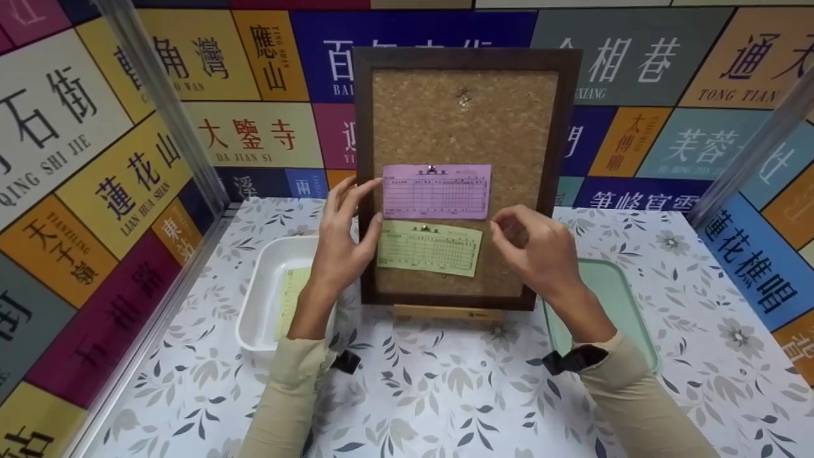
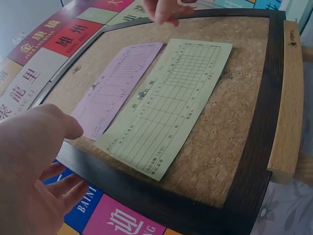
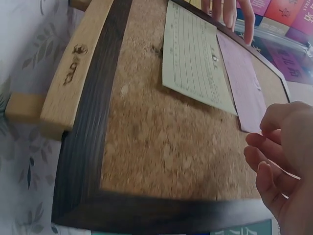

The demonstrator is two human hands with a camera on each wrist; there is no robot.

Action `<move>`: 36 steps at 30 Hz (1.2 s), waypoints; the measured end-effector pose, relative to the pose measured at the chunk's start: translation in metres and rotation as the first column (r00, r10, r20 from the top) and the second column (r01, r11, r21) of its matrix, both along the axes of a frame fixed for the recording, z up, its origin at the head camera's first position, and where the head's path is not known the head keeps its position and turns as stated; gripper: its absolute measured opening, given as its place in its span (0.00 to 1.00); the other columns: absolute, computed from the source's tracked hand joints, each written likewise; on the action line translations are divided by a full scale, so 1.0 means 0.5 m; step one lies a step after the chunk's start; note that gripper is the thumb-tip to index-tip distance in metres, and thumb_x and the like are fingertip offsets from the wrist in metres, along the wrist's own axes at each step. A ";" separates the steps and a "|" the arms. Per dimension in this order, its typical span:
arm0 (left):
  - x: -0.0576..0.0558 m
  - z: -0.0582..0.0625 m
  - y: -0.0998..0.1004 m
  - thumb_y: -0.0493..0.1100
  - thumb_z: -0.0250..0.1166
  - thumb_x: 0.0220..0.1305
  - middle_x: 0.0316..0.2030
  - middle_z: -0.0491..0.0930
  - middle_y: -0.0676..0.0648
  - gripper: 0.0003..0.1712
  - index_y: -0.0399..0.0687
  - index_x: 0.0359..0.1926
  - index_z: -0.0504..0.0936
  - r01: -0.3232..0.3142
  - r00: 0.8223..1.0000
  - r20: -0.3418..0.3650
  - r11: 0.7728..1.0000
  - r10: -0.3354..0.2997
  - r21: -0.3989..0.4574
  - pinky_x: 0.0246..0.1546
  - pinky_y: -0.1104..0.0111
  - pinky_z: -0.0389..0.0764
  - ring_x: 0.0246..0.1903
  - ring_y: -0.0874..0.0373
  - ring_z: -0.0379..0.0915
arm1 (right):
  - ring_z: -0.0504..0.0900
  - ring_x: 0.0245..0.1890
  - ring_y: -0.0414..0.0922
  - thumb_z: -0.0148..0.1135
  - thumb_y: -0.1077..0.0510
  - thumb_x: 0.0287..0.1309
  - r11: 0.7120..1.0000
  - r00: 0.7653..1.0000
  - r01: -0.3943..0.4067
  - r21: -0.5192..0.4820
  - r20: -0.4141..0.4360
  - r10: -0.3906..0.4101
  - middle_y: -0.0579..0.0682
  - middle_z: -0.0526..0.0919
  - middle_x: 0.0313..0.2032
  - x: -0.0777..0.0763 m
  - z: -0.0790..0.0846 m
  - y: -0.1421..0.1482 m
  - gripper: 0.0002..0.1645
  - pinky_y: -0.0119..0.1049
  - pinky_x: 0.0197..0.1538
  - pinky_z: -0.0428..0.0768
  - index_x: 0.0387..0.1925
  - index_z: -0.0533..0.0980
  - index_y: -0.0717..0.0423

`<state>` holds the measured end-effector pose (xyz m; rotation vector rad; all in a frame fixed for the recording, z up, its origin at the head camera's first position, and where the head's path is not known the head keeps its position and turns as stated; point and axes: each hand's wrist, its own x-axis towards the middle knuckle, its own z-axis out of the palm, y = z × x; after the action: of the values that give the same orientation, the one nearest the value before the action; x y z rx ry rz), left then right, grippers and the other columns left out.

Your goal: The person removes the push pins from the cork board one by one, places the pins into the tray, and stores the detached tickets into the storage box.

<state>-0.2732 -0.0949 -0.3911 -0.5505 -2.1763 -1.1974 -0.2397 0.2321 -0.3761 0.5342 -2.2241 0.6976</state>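
On the corkboard [image 1: 464, 137]: your purple slip [image 1: 436, 200], above the green slip [image 1: 429, 251], its long axis running nearly level from hand to hand.
Left hand [image 1: 343, 235]: your fingers spread apart at the slip's left edge; contact is hard to tell.
Right hand [image 1: 540, 248]: your fingers bend loosely, gripping nothing visible; the slip's lower right corner lies just to their left.

The person wears long, plain beige sleeves, the left sleeve [image 1: 276, 394] creased and bunched at the wrist, the right sleeve [image 1: 639, 401] smoother. A dark band [image 1: 586, 357] crosses the right cuff [image 1: 612, 361]; a small, blocky black fitting [image 1: 346, 362] juts inward beside the left cuff [image 1: 302, 353].
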 end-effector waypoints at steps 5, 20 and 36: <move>-0.014 -0.006 0.005 0.44 0.68 0.75 0.77 0.67 0.41 0.29 0.65 0.74 0.78 -0.042 0.998 -0.037 0.999 0.043 0.019 0.79 0.46 0.65 0.79 0.50 0.62 | 0.86 0.31 0.39 0.73 0.55 0.68 0.999 0.999 -0.047 -0.018 0.010 0.047 0.46 0.91 0.34 -0.027 0.012 -0.037 0.06 0.33 0.34 0.79 0.43 0.87 0.52; -0.053 0.008 0.029 0.52 0.77 0.68 0.73 0.69 0.42 0.37 0.64 0.75 0.77 -0.061 0.992 -0.104 0.997 0.065 0.041 0.77 0.51 0.70 0.77 0.50 0.63 | 0.82 0.29 0.41 0.73 0.55 0.69 0.999 0.999 -0.040 -0.007 -0.014 0.040 0.47 0.87 0.33 -0.074 0.040 -0.101 0.09 0.36 0.33 0.79 0.47 0.87 0.52; -0.053 0.024 0.038 0.46 0.80 0.65 0.67 0.74 0.41 0.24 0.46 0.59 0.85 -0.046 0.998 -0.042 0.994 0.051 0.101 0.83 0.58 0.60 0.78 0.49 0.62 | 0.83 0.28 0.40 0.73 0.56 0.70 0.989 0.994 -0.103 -0.107 0.018 0.105 0.48 0.89 0.33 -0.097 0.060 -0.158 0.14 0.33 0.34 0.79 0.53 0.86 0.54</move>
<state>-0.2996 -0.0761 -0.3790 -0.4749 -2.0681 -1.2482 -0.2883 0.1531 -0.3460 0.5946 -2.1792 0.8752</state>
